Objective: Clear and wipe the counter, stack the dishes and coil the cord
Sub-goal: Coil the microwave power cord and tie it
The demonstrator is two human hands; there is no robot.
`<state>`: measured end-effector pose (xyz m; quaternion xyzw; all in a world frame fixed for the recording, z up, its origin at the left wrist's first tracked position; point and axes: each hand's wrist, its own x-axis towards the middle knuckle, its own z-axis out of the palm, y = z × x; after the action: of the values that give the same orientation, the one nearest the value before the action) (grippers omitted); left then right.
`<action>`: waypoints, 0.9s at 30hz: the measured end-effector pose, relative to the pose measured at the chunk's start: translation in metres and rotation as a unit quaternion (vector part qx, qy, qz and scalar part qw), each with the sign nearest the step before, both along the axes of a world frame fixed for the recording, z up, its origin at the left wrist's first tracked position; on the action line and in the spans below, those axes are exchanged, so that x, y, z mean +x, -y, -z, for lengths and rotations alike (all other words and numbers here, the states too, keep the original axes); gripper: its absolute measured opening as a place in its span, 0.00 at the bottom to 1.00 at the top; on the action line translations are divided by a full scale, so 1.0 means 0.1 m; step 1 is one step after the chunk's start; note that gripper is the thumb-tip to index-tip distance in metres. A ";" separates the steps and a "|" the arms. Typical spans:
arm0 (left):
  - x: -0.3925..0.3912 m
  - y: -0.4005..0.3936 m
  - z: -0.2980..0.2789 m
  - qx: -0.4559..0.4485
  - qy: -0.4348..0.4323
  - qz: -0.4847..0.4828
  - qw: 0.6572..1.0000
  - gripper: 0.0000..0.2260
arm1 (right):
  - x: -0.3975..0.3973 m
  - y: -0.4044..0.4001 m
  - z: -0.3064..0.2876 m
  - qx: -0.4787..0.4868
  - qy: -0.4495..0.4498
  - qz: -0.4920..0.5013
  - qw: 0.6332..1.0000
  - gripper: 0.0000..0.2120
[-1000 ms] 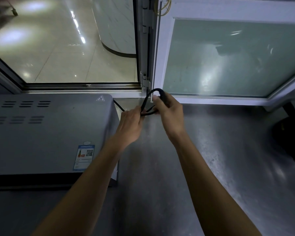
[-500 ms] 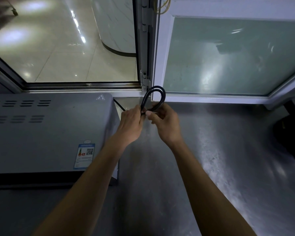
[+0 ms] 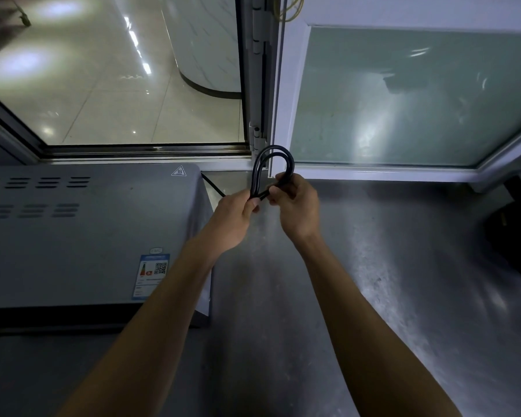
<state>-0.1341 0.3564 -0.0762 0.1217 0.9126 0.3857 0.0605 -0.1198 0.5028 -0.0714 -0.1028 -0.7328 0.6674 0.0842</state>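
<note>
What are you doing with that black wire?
A person is coiling a black cord. The left hand pinches the bottom of the loops, and the right hand grips the cord beside it. Two loops stand up above the hands, in front of the window frame. The rest of the cord runs down behind the grey appliance on the metal counter. The coiling looks only partly done.
</note>
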 end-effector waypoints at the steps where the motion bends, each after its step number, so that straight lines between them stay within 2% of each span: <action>1: 0.00 0.00 0.00 -0.005 0.007 0.003 1.000 0.12 | 0.00 0.00 0.00 0.000 0.000 0.000 1.000 0.06; 5: 0.01 0.01 0.00 -0.019 0.017 0.015 1.000 0.13 | 0.02 0.00 0.02 -0.012 0.007 0.007 1.000 0.08; 12: 0.04 0.02 -0.01 -0.046 -0.018 0.023 0.999 0.12 | 0.07 -0.01 -0.03 -0.033 0.020 -0.001 0.999 0.09; 16: 0.07 0.03 -0.03 -0.064 -0.009 0.023 0.998 0.12 | 0.09 -0.03 -0.10 -0.005 0.012 0.025 1.000 0.04; 18: 0.08 0.05 -0.03 -0.072 -0.014 0.026 0.997 0.13 | 0.07 -0.07 -0.14 -0.003 0.011 0.055 0.998 0.10; 22: 0.07 0.08 -0.02 -0.054 0.000 0.018 0.998 0.15 | 0.04 -0.11 -0.13 -0.017 0.021 0.071 0.997 0.11; 27: 0.06 0.15 -0.04 -0.016 0.003 -0.001 1.000 0.15 | 0.03 -0.03 -0.10 -0.087 0.030 0.099 0.991 0.07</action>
<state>-0.1276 0.3419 -0.0720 0.1189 0.9185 0.3714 0.0649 -0.1167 0.5055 -0.0612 -0.2016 -0.6601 0.7139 0.1182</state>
